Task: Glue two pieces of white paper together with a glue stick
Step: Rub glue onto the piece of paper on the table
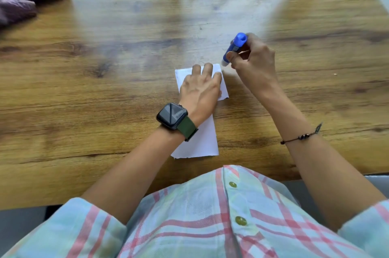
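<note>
The nearer paper (202, 139) is lying by the table (84, 89) edge, overlapped by the farther paper (220, 80), which the left hand (200, 91) is pressing flat, fingers spread. The right hand (252, 59) is pinching the glue stick (233, 49) – tip down, just off the corner. Probably the gluing step – next, stroking along the edge without shifting the sheets

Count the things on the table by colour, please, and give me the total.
White: 2, far paper under the left hand, near paper under its wrist
Blue: 1, glue stick in the right hand, just past the far paper's corner
Total: 3
</note>
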